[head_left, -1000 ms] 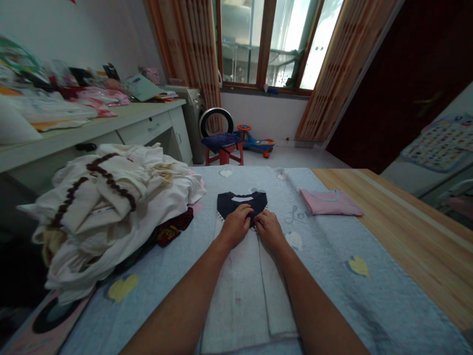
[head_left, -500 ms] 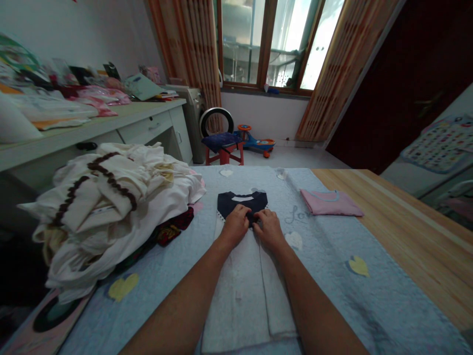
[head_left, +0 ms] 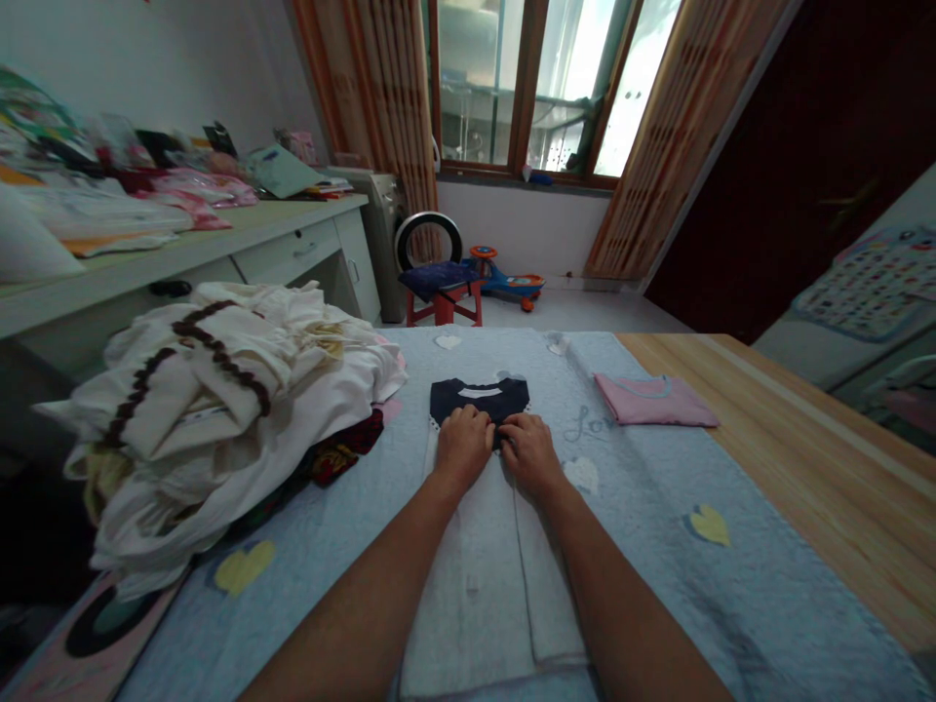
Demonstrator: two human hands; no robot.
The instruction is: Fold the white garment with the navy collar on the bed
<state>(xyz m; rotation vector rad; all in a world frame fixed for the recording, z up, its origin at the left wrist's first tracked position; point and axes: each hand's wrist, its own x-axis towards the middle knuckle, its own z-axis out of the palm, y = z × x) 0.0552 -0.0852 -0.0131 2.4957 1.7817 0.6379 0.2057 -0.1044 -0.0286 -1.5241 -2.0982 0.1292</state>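
Note:
A white shirt [head_left: 475, 604] with a dark navy collar [head_left: 479, 393] lies flat on the light blue cloth, its sides folded inward into a long strip. My left hand [head_left: 466, 447] rests on the lower left part of the collar, fingers curled down and closed on the fabric. Close beside it, my right hand [head_left: 531, 450] is closed on the collar's lower right part, with its thumb toward the left hand. The fingertips of both are partly hidden. White dotted trim shows at the collar's edge.
A large heap of white clothes [head_left: 241, 400] lies at the left, dark patterned fabric [head_left: 343, 453] beneath it. A folded pink garment [head_left: 658, 401] lies on the right of the blue cloth [head_left: 643, 546], near bare wooden tabletop [head_left: 811, 458]. Beyond stand a red stool [head_left: 444, 307] and cluttered desk [head_left: 278, 244].
My left hand has shifted slightly, its fingers now lower and more curled over the collar. My right hand has barely moved. The shirt lies as before.

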